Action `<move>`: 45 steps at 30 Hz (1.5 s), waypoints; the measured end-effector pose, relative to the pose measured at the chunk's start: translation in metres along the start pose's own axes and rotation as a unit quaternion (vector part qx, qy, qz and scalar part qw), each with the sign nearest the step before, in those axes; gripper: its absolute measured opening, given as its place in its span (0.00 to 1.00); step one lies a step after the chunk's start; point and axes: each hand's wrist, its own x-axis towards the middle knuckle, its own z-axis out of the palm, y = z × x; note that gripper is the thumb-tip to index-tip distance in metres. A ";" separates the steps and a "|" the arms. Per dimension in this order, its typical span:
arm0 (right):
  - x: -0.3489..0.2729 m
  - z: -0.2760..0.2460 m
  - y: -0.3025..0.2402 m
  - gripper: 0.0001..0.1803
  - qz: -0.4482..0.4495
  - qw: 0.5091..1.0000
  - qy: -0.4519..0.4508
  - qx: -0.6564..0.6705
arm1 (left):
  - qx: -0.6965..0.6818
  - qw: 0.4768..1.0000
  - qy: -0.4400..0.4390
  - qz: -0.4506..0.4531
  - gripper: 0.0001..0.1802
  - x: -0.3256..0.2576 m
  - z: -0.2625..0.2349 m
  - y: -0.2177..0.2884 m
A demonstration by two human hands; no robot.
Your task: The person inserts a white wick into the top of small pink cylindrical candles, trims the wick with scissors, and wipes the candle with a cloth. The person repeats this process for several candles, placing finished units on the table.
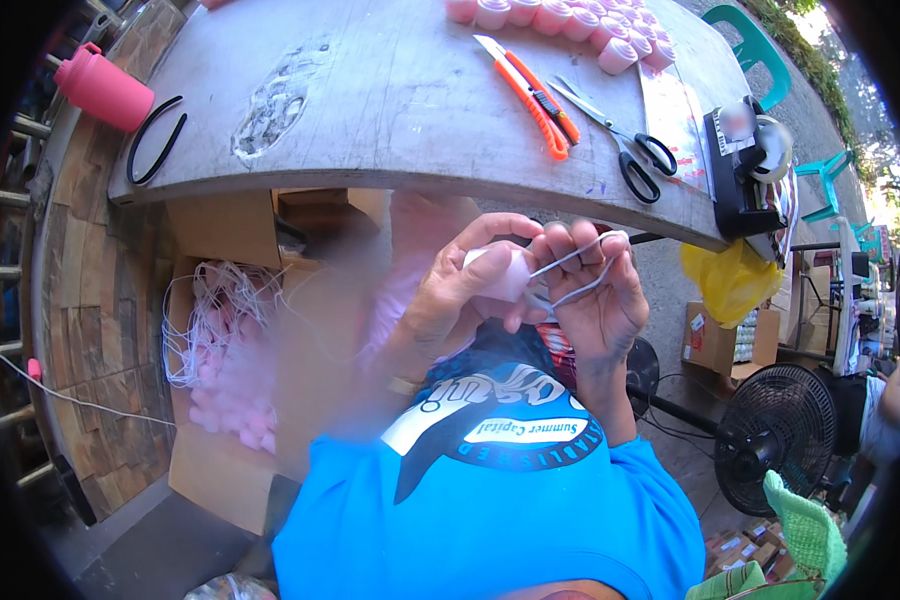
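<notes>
In front of my chest, beyond the near edge of the table (370, 130), my left hand (435, 300) is closed around a small, smooth pale pink piece (507, 278). A thin white cord (570, 262) runs from beside that piece to my right hand (602, 305). The cord loops across the right fingers, which are curled and pinch it near the index fingertip. Both hands are close together, their fingertips almost meeting. Where the cord joins the pink piece, if it does, is hidden by fingers.
On the table lie an orange box cutter (530, 95), scissors (615, 128), a tape dispenser (745, 170), several pink rolls (570, 20) and a black strap (155, 140). An open carton (220, 475) at left holds pink pieces and white cords. A fan (775, 435) stands right.
</notes>
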 end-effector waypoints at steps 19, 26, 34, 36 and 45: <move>0.001 0.012 0.012 0.13 0.014 0.998 0.034 0.048 | -0.172 0.963 -0.188 -0.089 0.43 -0.007 -0.001 -0.011; -0.004 0.014 0.005 0.13 0.018 0.999 0.005 -0.028 | -0.177 0.964 -0.176 -0.097 0.43 -0.013 0.000 -0.016; -0.010 0.022 0.002 0.13 0.034 0.997 0.014 -0.066 | -0.065 0.982 -0.129 -0.119 0.42 -0.023 0.005 -0.013; -0.010 0.024 0.000 0.13 0.045 0.995 0.008 -0.088 | -0.041 0.985 -0.116 -0.123 0.40 -0.026 0.010 -0.009; -0.015 0.021 -0.004 0.14 0.067 0.984 -0.006 -0.163 | 0.018 0.983 -0.098 -0.152 0.37 -0.033 0.015 -0.002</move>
